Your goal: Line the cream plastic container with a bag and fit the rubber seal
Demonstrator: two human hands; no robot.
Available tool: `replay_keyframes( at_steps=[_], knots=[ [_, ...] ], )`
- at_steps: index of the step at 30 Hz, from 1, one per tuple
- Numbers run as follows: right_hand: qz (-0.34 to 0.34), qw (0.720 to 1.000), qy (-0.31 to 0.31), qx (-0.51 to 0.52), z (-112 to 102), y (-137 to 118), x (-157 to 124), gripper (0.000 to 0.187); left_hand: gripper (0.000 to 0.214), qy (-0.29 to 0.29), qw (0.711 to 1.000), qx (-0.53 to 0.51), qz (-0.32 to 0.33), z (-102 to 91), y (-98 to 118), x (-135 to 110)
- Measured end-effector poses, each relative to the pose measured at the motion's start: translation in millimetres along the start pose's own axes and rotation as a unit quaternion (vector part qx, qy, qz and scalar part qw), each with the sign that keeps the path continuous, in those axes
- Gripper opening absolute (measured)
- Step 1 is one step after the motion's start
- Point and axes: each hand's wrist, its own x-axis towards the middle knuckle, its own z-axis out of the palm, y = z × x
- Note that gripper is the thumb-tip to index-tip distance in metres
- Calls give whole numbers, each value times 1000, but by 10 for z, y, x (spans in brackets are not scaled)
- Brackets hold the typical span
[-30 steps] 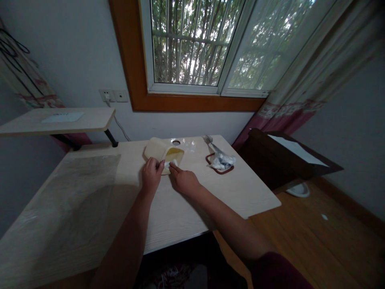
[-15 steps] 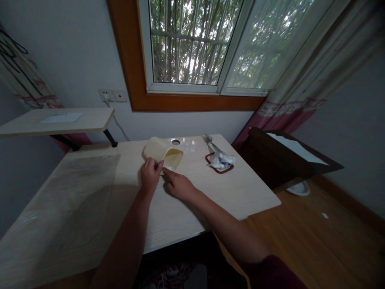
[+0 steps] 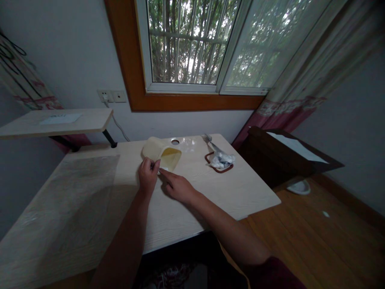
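Your left hand (image 3: 147, 176) sits just left of the frame's centre, fingers curled and pinching the near edge of a pale yellow curled sheet (image 3: 162, 154) that lies on the light wooden table (image 3: 186, 208). The sheet arches up from the tabletop, its far side rolled over toward the upper left and its yellow inner face turned toward you; its near corner is what you grip between thumb and fingers. Your right hand (image 3: 177, 186) rests on the table just right of the left one, loosely closed with the forefinger stretched out, its tip at the sheet's near edge and almost touching your left fingers; whether it presses the sheet or only the table beside it, you cannot tell from here. Just beyond the sheet, toward the window, there is a round hole (image 3: 175, 141) in the tabletop. Right of centre lies a dark red tray (image 3: 219, 167) with a crumpled clear wrapper (image 3: 221, 159) on it, well apart from both hands. A large translucent plastic film (image 3: 78, 188) lies flat over the table's left part, and a small side shelf (image 3: 57, 122) stands at the left edge of the frame.
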Motion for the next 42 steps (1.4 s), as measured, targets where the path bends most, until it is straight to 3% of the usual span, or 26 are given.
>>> replay_keyframes(
  at_steps=[15, 31, 42],
  knots=[
    [9, 1000, -12, -21, -81, -93, 32, 67, 31, 15, 999, -26, -28, -40, 6, 24],
    [-1, 999, -8, -54, -155, -137, 54, 64, 31, 45, 987, -131, -77, -54, 43, 52],
    [22, 983, -63, -172, -341, -190, 113, 60, 33, 49, 985, -139, -95, -68, 59, 58]
  ],
)
